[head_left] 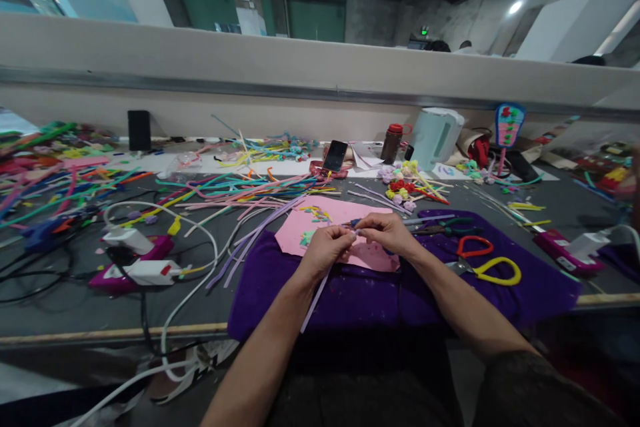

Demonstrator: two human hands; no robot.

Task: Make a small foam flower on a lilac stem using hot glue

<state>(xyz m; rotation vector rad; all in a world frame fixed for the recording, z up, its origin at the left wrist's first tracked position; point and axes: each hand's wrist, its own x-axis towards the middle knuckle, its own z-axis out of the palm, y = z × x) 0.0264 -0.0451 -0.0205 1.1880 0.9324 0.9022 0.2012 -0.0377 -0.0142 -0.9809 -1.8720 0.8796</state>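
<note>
My left hand (pixel 327 247) and my right hand (pixel 385 231) meet over a pink sheet (pixel 290 233), fingertips pinched together. Between them is the end of a pale lilac pipe cleaner (pixel 317 300), whose long tail slants down below my left hand. The exact shape at the fingertips is too small to make out. Short yellow and coloured pieces (pixel 317 214) and a mint-green piece (pixel 307 238) lie on the sheet. The sheet rests on a purple cloth (pixel 265 287). Right of my right hand lie dark-handled pliers (pixel 445 227) and scissors (pixel 483 269) with red and yellow handles.
Many coloured pipe cleaners (pixel 240 190) spread across the table's left and back. Power strips (pixel 113 278) (pixel 567 253) with white chargers sit at both sides, cables trailing. At the back stand a phone (pixel 335 156), a brown bottle (pixel 393 144), a pale kettle (pixel 436 138) and flower bunches (pixel 403 190).
</note>
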